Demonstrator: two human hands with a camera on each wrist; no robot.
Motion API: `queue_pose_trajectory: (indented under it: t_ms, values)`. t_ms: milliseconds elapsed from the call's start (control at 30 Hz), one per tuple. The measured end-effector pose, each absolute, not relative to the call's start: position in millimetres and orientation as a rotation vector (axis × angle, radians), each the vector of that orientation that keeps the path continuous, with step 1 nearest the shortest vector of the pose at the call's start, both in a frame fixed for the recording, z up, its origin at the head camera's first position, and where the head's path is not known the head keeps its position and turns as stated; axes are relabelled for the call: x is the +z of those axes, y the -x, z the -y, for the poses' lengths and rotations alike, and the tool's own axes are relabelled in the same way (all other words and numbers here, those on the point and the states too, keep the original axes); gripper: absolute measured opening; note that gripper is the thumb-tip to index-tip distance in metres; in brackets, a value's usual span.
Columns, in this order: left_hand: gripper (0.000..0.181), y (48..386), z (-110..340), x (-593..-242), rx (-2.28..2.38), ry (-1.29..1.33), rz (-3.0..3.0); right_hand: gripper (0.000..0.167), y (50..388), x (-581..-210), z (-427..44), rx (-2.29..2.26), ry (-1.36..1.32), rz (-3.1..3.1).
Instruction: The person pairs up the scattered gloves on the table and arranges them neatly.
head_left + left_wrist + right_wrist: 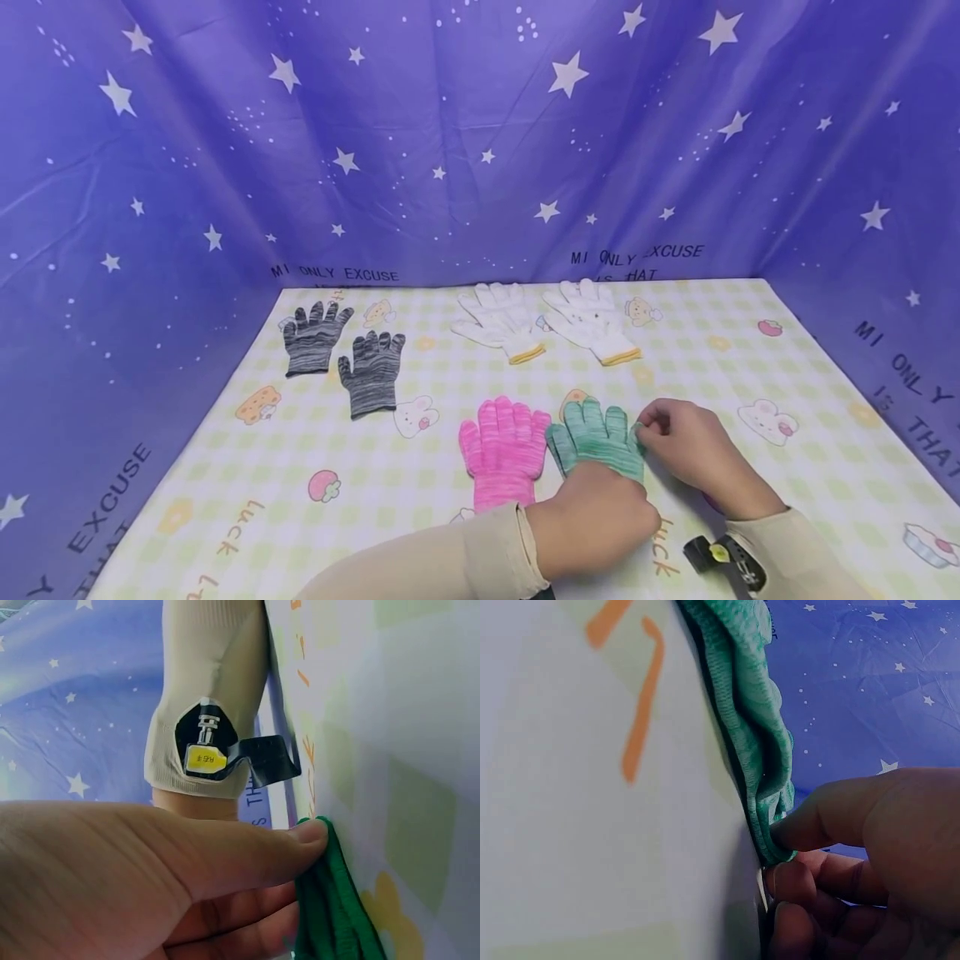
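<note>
The green glove (609,446) lies flat near the table's front, fingers pointing away from the person. My left hand (596,517) covers its cuff end; in the left wrist view, the thumb and fingers of that hand (172,877) pinch the folded green fabric (334,907). At the glove's right side is my right hand (693,450). The right wrist view has this hand (870,862) pinching the edge of the green fabric (739,697) between thumb and fingertips. A pink glove (504,450) lies just left of the green one, its lower end partly behind the left sleeve.
Two grey-black gloves (309,340) (372,375) lie at the back left of the patterned tablecloth (255,458). Two white gloves with yellow cuff edges (501,321) (592,321) lie at the back middle. A purple starry curtain (450,100) stands behind the table and at its sides.
</note>
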State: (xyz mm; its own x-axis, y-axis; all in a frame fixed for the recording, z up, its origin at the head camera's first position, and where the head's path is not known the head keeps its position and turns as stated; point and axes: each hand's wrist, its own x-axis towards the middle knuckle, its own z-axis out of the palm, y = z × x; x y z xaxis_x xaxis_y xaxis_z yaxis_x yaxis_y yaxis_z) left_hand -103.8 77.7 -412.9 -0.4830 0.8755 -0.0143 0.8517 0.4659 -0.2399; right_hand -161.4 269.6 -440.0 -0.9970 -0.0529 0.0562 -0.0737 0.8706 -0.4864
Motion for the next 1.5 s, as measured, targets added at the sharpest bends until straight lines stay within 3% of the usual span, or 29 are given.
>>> queue_pose_trajectory:
  t_ms: [1500]
  values:
    - [0.017,104.4,-75.6,-411.8,0.234,1.545,2.624,0.007,160.0,-438.7,-265.7,0.806,-0.113,3.015]
